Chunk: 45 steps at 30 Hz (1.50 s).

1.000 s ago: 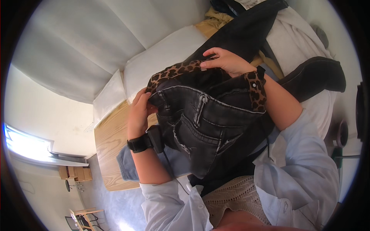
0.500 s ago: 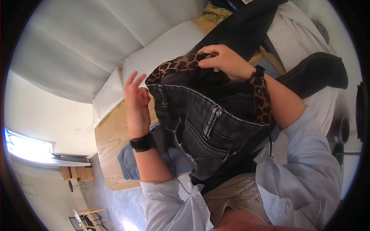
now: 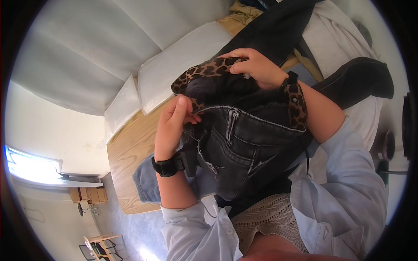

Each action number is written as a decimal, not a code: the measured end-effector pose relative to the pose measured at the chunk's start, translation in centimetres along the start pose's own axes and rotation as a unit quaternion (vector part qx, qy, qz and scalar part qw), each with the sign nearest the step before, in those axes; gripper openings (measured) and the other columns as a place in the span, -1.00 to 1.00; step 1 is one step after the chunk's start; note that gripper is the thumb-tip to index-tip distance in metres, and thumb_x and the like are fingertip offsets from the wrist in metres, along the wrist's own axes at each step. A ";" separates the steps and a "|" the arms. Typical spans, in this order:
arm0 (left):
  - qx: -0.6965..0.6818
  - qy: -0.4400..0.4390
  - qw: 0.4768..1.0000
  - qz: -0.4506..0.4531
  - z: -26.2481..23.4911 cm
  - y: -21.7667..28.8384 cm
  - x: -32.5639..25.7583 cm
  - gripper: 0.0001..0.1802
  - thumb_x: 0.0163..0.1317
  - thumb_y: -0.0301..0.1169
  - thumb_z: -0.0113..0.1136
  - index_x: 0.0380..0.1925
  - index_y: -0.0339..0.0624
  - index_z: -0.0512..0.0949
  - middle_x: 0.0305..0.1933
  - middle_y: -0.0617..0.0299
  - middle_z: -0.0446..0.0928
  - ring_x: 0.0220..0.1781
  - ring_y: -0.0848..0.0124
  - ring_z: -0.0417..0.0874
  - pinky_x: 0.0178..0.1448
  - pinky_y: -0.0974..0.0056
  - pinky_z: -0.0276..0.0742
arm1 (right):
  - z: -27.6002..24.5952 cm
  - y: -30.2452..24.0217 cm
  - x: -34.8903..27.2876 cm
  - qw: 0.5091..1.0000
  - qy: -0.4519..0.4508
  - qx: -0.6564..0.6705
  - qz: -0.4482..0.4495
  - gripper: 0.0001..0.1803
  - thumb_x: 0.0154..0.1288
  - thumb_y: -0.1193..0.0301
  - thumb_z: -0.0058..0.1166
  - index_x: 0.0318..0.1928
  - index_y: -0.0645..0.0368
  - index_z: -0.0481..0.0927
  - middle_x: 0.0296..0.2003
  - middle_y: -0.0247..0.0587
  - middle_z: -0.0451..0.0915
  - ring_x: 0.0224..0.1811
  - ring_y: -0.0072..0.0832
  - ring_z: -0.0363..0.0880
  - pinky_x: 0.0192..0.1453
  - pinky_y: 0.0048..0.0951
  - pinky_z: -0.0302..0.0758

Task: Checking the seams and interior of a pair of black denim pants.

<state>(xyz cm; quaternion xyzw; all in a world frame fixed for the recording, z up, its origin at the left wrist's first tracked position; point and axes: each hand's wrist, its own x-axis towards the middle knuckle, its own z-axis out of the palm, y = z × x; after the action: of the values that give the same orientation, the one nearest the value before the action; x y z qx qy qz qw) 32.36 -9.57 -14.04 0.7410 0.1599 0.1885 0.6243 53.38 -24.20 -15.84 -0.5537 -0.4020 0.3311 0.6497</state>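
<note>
The left hand (image 3: 175, 118) pinches the jeans (image 3: 235, 152) at the waistband's (image 3: 266, 129) left side; the right hand (image 3: 262, 70) grips its far edge (leopard lining (image 3: 208, 68) shows). The jeans are over the table (image 3: 126, 169).

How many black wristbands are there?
2: one wristband is around the left wrist, and another wristband is on the right wrist, partly hidden behind the leopard-print edge of the black jeans.

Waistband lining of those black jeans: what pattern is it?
The waistband lining is leopard print, dark spots on brown, shown in the head view.
</note>
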 end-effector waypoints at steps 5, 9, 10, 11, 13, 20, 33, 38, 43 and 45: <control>0.055 0.091 0.994 -0.025 -1.4 -0.2 1.0 -0.85 0.22 -0.44 0.18 -0.43 -0.20 0.40 -0.55 0.31 0.42 -0.46 0.57 0.50 -0.38 0.50 0.36 | -1.2 -0.8 0.0 0.995 0.065 0.051 -0.058 -0.59 0.04 0.48 0.08 -0.03 0.28 0.55 -0.36 -0.39 0.55 -0.38 -0.71 0.37 -0.33 -0.67 0.26; 0.018 0.142 0.990 0.014 -1.7 0.4 0.8 -0.83 0.15 -0.58 0.16 -0.23 -0.28 0.46 -0.37 0.20 0.55 -0.35 0.55 0.54 -0.27 0.51 0.40 | -3.0 -1.8 0.0 0.988 0.082 0.094 -0.091 -0.70 0.00 0.51 0.10 -0.17 0.27 0.57 -0.39 -0.43 0.55 -0.38 -0.75 0.38 -0.36 -0.69 0.25; -0.004 0.128 0.992 0.023 -1.8 0.4 0.2 -0.77 0.14 -0.60 0.15 -0.17 -0.31 0.47 -0.31 0.17 0.57 -0.32 0.55 0.55 -0.23 0.51 0.41 | -3.3 -2.0 0.0 0.988 0.081 0.086 -0.099 -0.71 0.00 0.51 0.09 -0.19 0.26 0.57 -0.40 -0.44 0.54 -0.40 -0.75 0.38 -0.36 -0.70 0.24; -0.031 0.100 0.993 0.051 -1.9 0.3 -0.3 -0.72 0.14 -0.61 0.14 -0.11 -0.33 0.48 -0.24 0.15 0.59 -0.28 0.54 0.55 -0.18 0.51 0.42 | -3.5 -2.1 0.1 0.987 0.074 0.082 -0.113 -0.73 0.00 0.51 0.09 -0.21 0.25 0.58 -0.41 -0.45 0.54 -0.42 -0.76 0.37 -0.37 -0.71 0.24; -0.036 0.083 0.996 -0.025 -2.4 -0.1 0.1 -0.56 0.10 -0.66 0.06 0.06 -0.34 0.40 -0.12 0.11 0.58 -0.17 0.51 0.55 -0.03 0.48 0.43 | -3.8 -2.2 0.2 0.990 0.064 0.058 -0.108 -0.80 0.01 0.50 0.07 -0.28 0.21 0.58 -0.48 -0.51 0.47 -0.49 -0.79 0.29 -0.43 -0.72 0.18; -0.172 -0.018 0.984 0.040 -3.1 -2.9 1.9 -0.70 0.07 -0.65 -0.05 -0.15 -0.25 0.43 -0.24 0.25 0.49 -0.25 0.51 0.48 -0.14 0.47 0.39 | -2.9 -1.5 0.4 0.996 0.074 -0.019 -0.048 -0.83 0.03 0.51 -0.01 -0.32 0.18 0.58 -0.39 -0.50 0.50 -0.49 -0.80 0.20 -0.46 -0.71 0.12; 0.000 -0.025 0.998 -0.054 -0.6 -1.2 1.1 -0.73 0.17 -0.38 0.26 -0.18 -0.35 0.62 -0.28 0.32 0.61 -0.24 0.61 0.50 -0.08 0.46 0.39 | -1.0 -1.3 -0.4 0.995 0.002 -0.067 -0.072 -0.76 0.11 0.33 0.19 -0.21 0.11 0.56 -0.30 -0.44 0.53 -0.29 -0.72 0.45 -0.35 -0.72 0.27; -0.001 -0.018 0.999 -0.026 -0.3 -1.0 0.9 -0.78 0.19 -0.40 0.24 -0.25 -0.35 0.64 -0.33 0.33 0.60 -0.28 0.62 0.49 -0.13 0.48 0.39 | -0.8 -1.7 -0.4 0.989 -0.062 -0.134 0.004 -0.61 0.04 0.20 0.30 -0.17 0.15 0.58 -0.37 -0.39 0.54 -0.33 -0.64 0.42 -0.31 -0.61 0.32; 0.022 -0.012 1.000 -0.018 0.4 -1.1 0.9 -0.79 0.19 -0.41 0.24 -0.26 -0.35 0.64 -0.35 0.34 0.60 -0.29 0.62 0.49 -0.17 0.49 0.40 | -0.3 -0.9 -0.2 0.981 -0.104 -0.160 -0.029 -0.70 0.05 0.30 0.30 -0.46 0.13 0.42 -0.50 -0.51 0.41 -0.45 -0.71 0.29 -0.31 -0.62 0.24; -0.011 0.001 1.000 -0.017 0.7 -1.3 1.0 -0.80 0.18 -0.42 0.25 -0.26 -0.34 0.63 -0.37 0.35 0.59 -0.31 0.62 0.49 -0.18 0.49 0.40 | 0.1 -0.5 -0.4 0.979 -0.116 -0.158 -0.064 -0.70 0.07 0.34 0.25 -0.52 0.12 0.35 -0.55 -0.55 0.33 -0.47 -0.72 0.25 -0.33 -0.62 0.21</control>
<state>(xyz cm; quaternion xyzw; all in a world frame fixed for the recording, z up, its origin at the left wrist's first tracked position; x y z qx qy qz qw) 33.52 -9.48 -15.34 0.7312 0.1710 0.1805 0.6352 53.15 -24.58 -15.38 -0.5805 -0.5562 0.2830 0.5230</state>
